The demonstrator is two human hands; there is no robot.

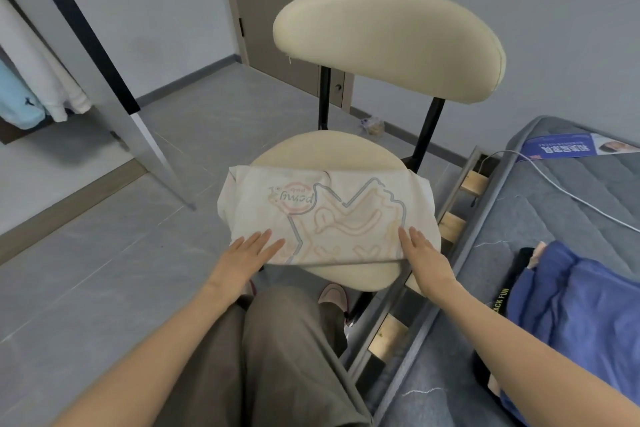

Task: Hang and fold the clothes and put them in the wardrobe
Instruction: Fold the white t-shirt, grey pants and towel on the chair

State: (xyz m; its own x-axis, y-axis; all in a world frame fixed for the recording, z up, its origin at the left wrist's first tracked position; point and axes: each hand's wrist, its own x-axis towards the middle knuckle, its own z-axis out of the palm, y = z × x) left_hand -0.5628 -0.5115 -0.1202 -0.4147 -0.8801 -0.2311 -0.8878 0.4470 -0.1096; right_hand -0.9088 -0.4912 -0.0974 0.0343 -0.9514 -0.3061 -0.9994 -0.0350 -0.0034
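At ten o'clock in the view the open wardrobe is holding hanging clothes: one light blue garment and white fabric just beside it. Whether the white is one piece or more, I cannot tell. The wardrobe's door is standing swung out towards the middle of the room.

One chair, cream with black posts, is standing at the centre. Its round seat is carrying one folded cream T-shirt, printed side up, with the lettering reading upside down. The shirt is overhanging the seat at nine and at three o'clock.

Two hands are lying on that shirt. The left hand is resting flat on its seven-o'clock corner, fingers straight and a little fanned. The right hand is pressing flat on its five-o'clock corner, fingers straight and close together. Neither is pinching any cloth; the shirt is stretching between them and away towards twelve o'clock.

At four o'clock one blue garment is lying crumpled on the grey mattress, well apart from the right hand. One white cable is trailing across the mattress at three o'clock, and one blue leaflet is lying beyond it.
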